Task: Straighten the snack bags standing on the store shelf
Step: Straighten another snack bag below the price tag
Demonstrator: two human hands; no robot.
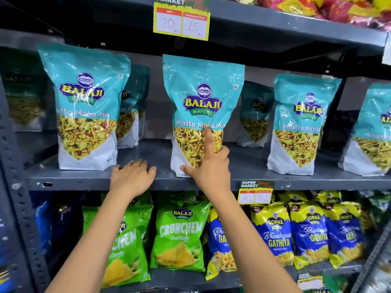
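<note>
Teal Balaji Khatta Mitha Mix bags stand along the grey middle shelf (95, 178). The middle bag (201, 96) is upright near the front edge. My right hand (208, 166) grips its lower right corner, index finger stretched up its front, thumb along its base. My left hand (132, 176) lies flat on the shelf edge, fingers spread, between that bag and the left bag (84, 106), touching neither. Two more bags stand to the right, one upright (302, 123) and one cut by the frame edge (372, 132). Further bags stand behind in shadow.
A yellow price tag (182, 22) hangs from the upper shelf. A second tag (255, 192) is clipped to the middle shelf's edge. Below stand green Crunchem bags (179, 235) and blue-yellow Gopal Gathiya bags (275, 235). A perforated steel upright (19, 187) borders the left.
</note>
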